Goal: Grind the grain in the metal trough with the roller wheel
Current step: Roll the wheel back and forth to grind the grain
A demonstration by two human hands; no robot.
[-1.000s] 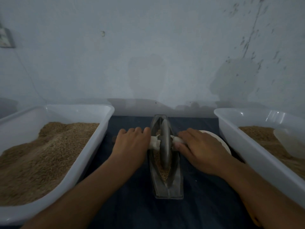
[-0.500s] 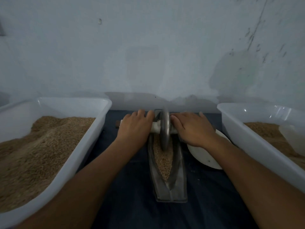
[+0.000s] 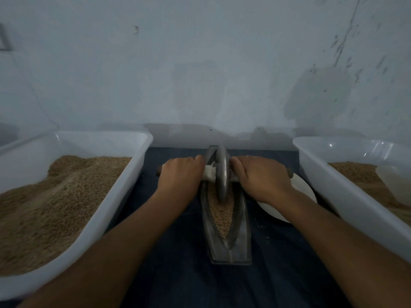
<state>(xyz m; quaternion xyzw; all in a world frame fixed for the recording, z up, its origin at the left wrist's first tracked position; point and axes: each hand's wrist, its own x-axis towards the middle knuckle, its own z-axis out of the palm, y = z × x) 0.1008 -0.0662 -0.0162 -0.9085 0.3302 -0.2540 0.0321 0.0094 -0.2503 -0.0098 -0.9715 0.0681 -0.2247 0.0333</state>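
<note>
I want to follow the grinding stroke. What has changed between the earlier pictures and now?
The roller wheel rolled away from the person, from the middle of the metal trough to its far end, uncovering more grain in the near part. The left hand and right hand went forward with it, still on the axle handle. The trough, both white tubs and the white plate stayed put.

Dark blue surface (image 3: 173,274) under the work

Trough (image 3: 229,252) below the grip, plate (image 3: 304,192) right, tubs (grain-filled) (image 3: 124,190) (image 3: 333,187) flanking.
</note>
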